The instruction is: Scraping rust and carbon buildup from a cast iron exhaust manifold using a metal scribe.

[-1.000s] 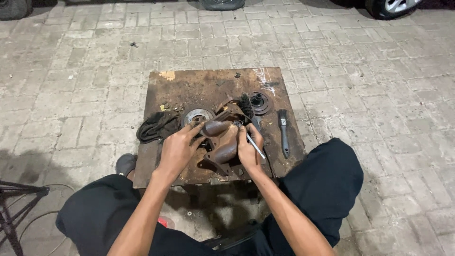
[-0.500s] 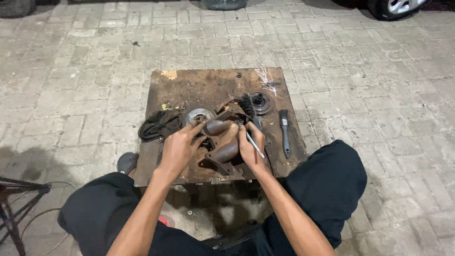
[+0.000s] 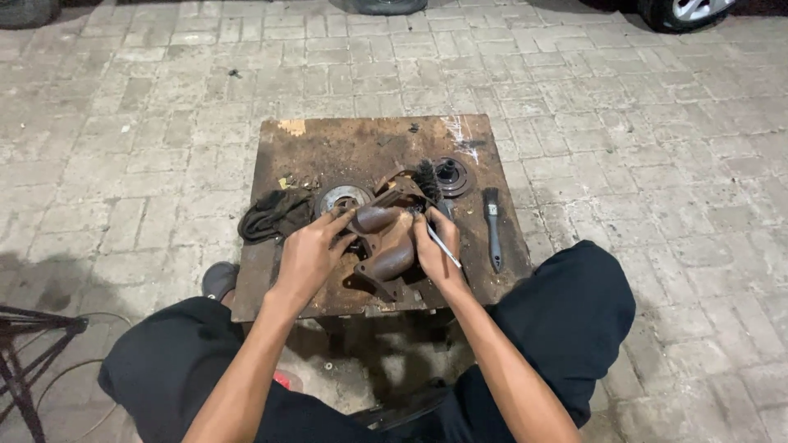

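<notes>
A rusty brown cast metal part with curved tubes (image 3: 387, 244) lies on a small rusty worktable (image 3: 353, 143). My left hand (image 3: 310, 254) rests on its left side, fingers spread over the upper tube. My right hand (image 3: 433, 250) grips its right side and holds a thin light-coloured tool (image 3: 443, 244) that slants down to the right. A black bristle brush head (image 3: 427, 180) touches the part's top end.
On the table: a dark cloth (image 3: 271, 215) at left, a round metal disc (image 3: 342, 198), a dark ring-shaped part (image 3: 451, 175), and a black-handled brush (image 3: 492, 226) at right. Brick paving surrounds it. A metal stand (image 3: 25, 361) stands at lower left. Tyres line the top edge.
Both hands stay on the metal part with only slight shifts. The view has moved a little.
</notes>
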